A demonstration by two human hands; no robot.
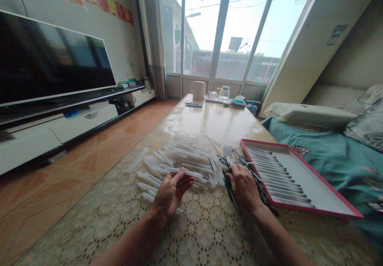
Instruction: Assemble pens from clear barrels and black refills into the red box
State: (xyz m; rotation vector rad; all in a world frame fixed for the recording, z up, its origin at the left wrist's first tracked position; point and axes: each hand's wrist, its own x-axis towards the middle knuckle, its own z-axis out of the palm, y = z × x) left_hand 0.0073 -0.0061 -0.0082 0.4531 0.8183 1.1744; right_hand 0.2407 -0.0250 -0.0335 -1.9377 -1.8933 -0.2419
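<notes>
My left hand (pixel 172 190) pinches a translucent white plastic tube (pixel 193 174) between thumb and fingers. Behind and around it spreads a loose pile of similar tubes (pixel 185 150). My right hand (pixel 243 183) rests over a heap of thin dark-tipped rods (pixel 229 154), its fingers curled and closed. One slim pale rod (pixel 247 163) lies across its fingertips, pointing right. Beside that hand is a shallow box with a pink rim (pixel 326 180). Inside, a row of white tubes with dark ends (pixel 278 174) lies along the left side.
A patterned cover lies over the long table (pixel 203 234). At its far end stand a pale jug (pixel 198 90), a glass pot (pixel 224 93) and a tray. A teal-covered seat (pixel 326 154) borders the right side; a television cabinet (pixel 74 126) is on the left.
</notes>
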